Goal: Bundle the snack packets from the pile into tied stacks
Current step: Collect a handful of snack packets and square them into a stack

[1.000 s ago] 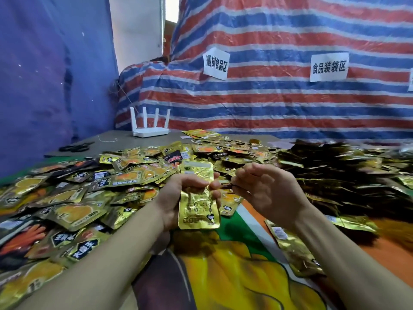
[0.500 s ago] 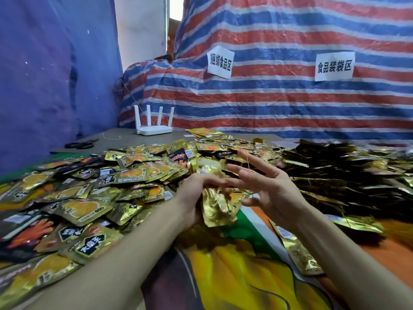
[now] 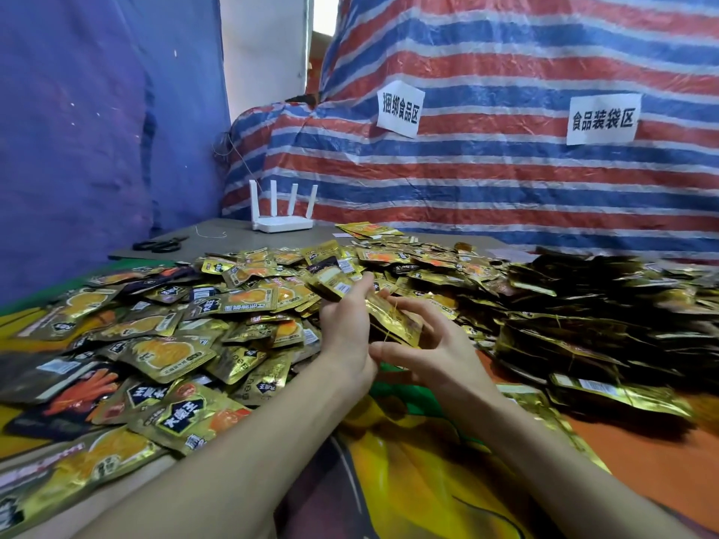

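Now right hand (image 3: 435,352) has seemingly closed on stack (image 3: 393,317)

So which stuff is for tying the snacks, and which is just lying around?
For the job: gold foil packet stack in the left hand; thin string round it; loose gold packet pile; tied bundle heap.
Lying about: white four-antenna router; black scissors; white paper signs.

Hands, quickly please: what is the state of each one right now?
Left hand: closed, holding the gold packet stack.
Right hand: closed, fingers and thumb curled round the other end of the same stack.
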Demonstrator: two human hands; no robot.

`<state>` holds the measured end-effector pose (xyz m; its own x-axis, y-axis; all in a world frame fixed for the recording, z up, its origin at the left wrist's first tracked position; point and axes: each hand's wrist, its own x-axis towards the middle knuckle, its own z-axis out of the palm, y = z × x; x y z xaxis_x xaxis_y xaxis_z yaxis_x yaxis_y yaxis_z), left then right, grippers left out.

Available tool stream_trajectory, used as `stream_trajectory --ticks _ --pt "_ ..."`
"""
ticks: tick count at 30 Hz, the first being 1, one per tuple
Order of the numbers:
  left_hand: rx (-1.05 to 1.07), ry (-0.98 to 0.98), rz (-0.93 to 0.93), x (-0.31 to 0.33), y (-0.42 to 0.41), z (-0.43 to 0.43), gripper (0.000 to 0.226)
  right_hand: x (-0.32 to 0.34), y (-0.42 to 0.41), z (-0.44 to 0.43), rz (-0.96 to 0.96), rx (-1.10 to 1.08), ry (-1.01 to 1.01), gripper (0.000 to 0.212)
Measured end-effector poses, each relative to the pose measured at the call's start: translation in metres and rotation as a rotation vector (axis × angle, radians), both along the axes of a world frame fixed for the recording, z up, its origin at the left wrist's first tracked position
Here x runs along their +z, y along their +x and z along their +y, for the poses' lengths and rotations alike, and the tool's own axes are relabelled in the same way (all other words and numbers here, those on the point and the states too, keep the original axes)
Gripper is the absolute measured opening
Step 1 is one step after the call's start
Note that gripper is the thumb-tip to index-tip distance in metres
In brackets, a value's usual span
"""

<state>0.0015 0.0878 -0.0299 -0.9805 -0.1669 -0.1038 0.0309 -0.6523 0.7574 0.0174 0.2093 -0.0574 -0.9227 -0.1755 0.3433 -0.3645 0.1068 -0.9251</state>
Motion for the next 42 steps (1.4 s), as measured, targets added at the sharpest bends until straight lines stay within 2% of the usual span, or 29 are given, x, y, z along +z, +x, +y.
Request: stream_trajectory --ticks 2,4,7,14,20,24,30,37,42 --pt "-0.039 0.017 -0.003 0.002 0.003 0.003 0.026 -0.003 0.000 -0.003 -0.001 0.007 -0.044 0.072" --pt "-0.078 0.058 -0.007 0.001 0.004 0.005 0.039 -0.004 0.001 -0.005 0.010 0.005 -0.078 0.077" --pt "-0.125 0.045 -0.026 -0.004 0.003 0.007 0.049 -0.003 0.000 -0.004 0.067 -0.063 -0.023 0.073" --pt "-0.172 -0.029 -0.007 -0.010 0.004 0.013 0.036 -0.002 -0.001 0.004 0.073 -0.130 -0.021 0.069" --pt "-0.209 0.073 -0.056 -0.008 0.009 0.011 0.044 0.001 -0.005 0.007 0.019 -0.125 -0.002 0.070" --pt "-0.248 0.102 -0.074 -0.008 0.010 0.013 0.041 0.004 -0.006 0.009 -0.051 -0.081 0.007 0.067" --pt "-0.166 0.056 -0.114 -0.008 0.009 0.012 0.040 0.002 -0.004 0.000 -0.023 -0.122 0.053 0.074" --pt "-0.173 0.007 -0.065 -0.011 0.002 0.005 0.041 0.002 -0.002 0.011 -0.160 -0.068 0.115 0.087" --pt "-0.157 -0.166 -0.051 -0.011 0.003 0.003 0.034 0.001 -0.005 0.013 -0.109 -0.034 0.224 0.068"
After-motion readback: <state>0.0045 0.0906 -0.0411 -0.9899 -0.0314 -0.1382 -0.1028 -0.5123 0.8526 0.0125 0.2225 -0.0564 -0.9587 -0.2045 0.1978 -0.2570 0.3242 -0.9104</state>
